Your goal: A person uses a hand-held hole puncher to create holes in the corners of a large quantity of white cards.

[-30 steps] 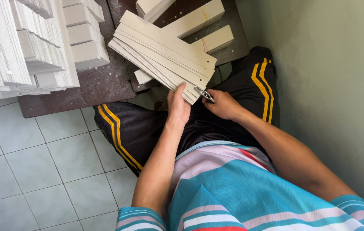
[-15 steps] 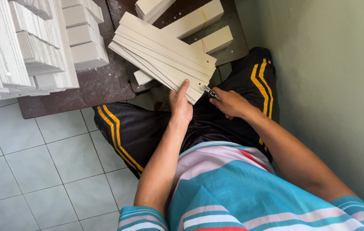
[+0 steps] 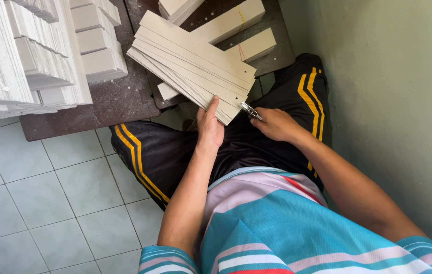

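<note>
The left hand gripped the near end of a fanned stack of pale strips, long axis running up-left over the dark tabletop, while the right hand closed on what looked like small metal pliers at its corner.

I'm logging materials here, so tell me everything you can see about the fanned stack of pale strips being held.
The stack of pale strips looks like thin cream card or board, long flat rectangles fanned slightly. It lies tilted across a dark worktop, with its near end over the lap. The left hand grips that end; the right hand holds a metal tool at its corner.
</note>
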